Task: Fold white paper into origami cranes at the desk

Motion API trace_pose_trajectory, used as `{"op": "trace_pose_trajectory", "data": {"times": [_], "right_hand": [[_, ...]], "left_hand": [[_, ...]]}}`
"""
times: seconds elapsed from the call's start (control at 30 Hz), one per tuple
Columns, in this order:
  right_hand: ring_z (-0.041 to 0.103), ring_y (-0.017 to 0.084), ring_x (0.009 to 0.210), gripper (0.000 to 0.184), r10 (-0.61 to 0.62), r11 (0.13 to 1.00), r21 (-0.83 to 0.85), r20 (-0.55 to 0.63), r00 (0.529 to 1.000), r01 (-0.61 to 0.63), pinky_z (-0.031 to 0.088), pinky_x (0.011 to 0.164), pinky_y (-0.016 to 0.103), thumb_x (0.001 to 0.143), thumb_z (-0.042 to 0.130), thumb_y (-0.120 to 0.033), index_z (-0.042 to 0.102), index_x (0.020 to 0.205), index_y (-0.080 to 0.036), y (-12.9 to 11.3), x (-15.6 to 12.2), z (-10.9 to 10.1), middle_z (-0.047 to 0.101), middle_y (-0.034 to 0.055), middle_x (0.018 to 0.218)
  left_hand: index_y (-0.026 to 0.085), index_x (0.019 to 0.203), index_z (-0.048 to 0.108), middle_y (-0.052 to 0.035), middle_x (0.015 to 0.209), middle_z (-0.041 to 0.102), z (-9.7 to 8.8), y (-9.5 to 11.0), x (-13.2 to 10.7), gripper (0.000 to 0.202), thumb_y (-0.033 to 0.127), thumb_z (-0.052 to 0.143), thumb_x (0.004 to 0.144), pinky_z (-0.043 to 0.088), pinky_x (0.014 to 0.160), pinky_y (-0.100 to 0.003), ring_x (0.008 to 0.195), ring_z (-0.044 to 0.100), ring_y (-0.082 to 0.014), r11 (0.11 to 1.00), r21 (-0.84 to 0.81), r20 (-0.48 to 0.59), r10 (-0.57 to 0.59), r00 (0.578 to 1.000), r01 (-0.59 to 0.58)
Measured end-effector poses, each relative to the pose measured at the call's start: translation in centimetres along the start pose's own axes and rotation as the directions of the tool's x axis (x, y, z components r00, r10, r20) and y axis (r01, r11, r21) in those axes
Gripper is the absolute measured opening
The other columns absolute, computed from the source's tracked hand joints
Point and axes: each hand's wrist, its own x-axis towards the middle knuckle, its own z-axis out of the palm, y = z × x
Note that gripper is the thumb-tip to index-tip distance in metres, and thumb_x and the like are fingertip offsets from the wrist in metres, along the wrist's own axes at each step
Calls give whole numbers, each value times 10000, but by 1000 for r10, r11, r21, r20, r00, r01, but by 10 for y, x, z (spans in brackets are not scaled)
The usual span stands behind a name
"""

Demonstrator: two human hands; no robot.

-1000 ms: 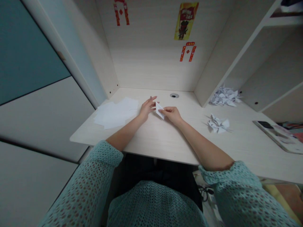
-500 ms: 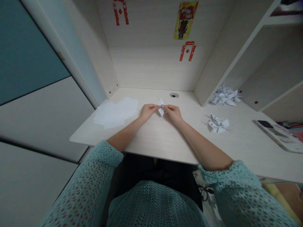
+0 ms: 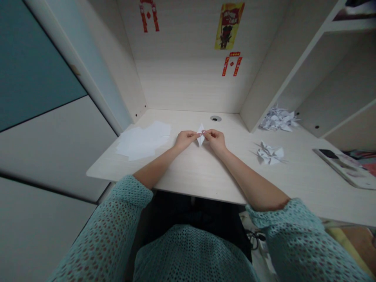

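- The left hand (image 3: 184, 139) and the right hand (image 3: 215, 140) meet over the middle of the table (image 3: 205, 176).
- Between them stands a small folded white paper (image 3: 201, 134); the fingers of both hands are closed on it, one hand at each side.
- On the left lies a pile of flat white sheets (image 3: 143, 140).
- On the right lies a folded paper figure (image 3: 270, 153), and farther away a heap of them (image 3: 278, 118).

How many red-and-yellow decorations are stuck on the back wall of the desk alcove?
3: a red one at upper left, a yellow poster at upper right, and a small red one just below the poster. The upper two run off the frame's top edge.
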Motion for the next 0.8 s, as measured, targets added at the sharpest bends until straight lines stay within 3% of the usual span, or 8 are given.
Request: {"op": "trace_pose_trajectory", "data": {"times": [0.2,0.33,0.43,0.6,0.8], "right_hand": [[496,115,548,359,30,997,62,75,997,-35,392,551,257,677,668,-541,677,678,-182,-7,-4,2,610,-9,613],[434,102,520,404,39,999,-20,137,990,-36,311,514,251,656,686,-554,657,596,-156,-9,-5,1,532,-24,532],[375,89,494,426,39,996,-88,130,991,-28,257,498,256,619,713,-556,624,539,-147,-9,-4,0,472,-35,486],[387,91,508,424,-6,997,-79,107,994,15,273,513,258,611,719,-559,628,546,-150,-11,-4,1,500,-25,510],[395,97,473,488,72,997,-23,119,990,-70,280,488,263,637,673,-619,617,503,-153,-15,-3,0,501,-12,468]], "left_hand": [[116,739,721,-60,734,712,0,5,-2,403,513,677,688,425,641,-237,644,607,-138,998,-46,41,-30,999,32],[121,701,711,-39,686,693,0,7,-4,373,492,680,680,413,619,-237,637,590,-139,1000,18,96,-26,995,25],[124,659,694,-23,652,673,-1,9,-5,352,476,693,663,397,602,-234,617,567,-129,999,29,127,-27,991,24],[121,638,687,-14,643,657,-3,15,-6,330,451,713,649,383,606,-227,607,543,-109,999,-36,193,-19,981,26],[112,720,721,-39,693,687,-6,15,-3,394,499,704,652,386,619,-235,626,559,-120,998,-45,243,-30,969,43]]}}
